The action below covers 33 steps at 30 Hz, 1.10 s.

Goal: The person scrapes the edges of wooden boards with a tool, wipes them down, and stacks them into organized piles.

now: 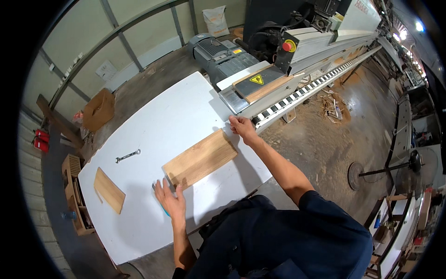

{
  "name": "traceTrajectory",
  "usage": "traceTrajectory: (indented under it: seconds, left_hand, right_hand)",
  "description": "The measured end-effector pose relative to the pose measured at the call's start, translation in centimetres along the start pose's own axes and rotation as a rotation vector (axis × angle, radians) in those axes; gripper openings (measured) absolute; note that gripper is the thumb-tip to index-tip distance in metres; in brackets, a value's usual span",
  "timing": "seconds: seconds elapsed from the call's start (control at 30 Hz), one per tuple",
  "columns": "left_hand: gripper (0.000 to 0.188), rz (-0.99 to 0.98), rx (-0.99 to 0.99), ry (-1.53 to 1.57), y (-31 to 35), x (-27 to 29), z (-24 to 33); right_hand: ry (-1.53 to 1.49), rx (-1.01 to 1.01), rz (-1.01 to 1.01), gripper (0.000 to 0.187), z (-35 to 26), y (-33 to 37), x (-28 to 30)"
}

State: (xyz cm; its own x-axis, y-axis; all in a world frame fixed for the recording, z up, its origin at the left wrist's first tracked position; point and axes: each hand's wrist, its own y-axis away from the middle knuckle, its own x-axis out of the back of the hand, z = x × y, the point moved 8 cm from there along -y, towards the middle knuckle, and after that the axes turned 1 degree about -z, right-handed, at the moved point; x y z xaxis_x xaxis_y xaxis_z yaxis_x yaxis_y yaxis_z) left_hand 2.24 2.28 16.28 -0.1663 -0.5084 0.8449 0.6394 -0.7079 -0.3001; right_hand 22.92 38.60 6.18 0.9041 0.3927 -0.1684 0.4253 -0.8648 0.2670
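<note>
A rectangular wooden board lies flat on the white tabletop in front of me. My left hand is at the board's left end, its fingers stretched out and apart. Part of a teal-edged object shows beneath that hand; the rest is covered. Just past the board's far right corner, my right hand has its fingers curled in a pinch. Whatever they hold, if anything, is too small to make out. A smaller wooden piece with a thin strip beside it lies at the left, and a metal wrench rests farther back.
A long machine with a roller track and a red stop button runs off to the far right. Behind the table stands a grey motor. A cardboard box sits on the floor at left, a fan at right.
</note>
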Motion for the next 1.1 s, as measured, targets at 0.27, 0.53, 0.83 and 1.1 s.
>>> traceTrajectory:
  seconds: [0.27, 0.53, 0.83, 1.1]
  left_hand:
    - [0.051, -0.08, -0.094, 0.157, -0.3, -1.9, 6.1]
    - [0.049, -0.319, 0.043, 0.444, -2.5, -5.9, 7.9]
    - [0.047, -0.308, 0.538, 1.385, -4.4, -11.7, 6.5]
    - [0.045, -0.312, 0.61, 1.35, -2.8, -7.8, -4.2]
  right_hand:
    - [-0.651, -0.328, 0.155, 0.04, 1.4, -3.2, -1.2]
    - [-0.416, -0.193, 0.165, 0.021, -0.3, -1.1, -1.3]
    - [-0.384, -0.402, -0.235, 0.022, 3.2, 11.9, -9.1]
    - [-0.24, -0.154, 0.045, 0.01, 1.4, 6.1, 1.6]
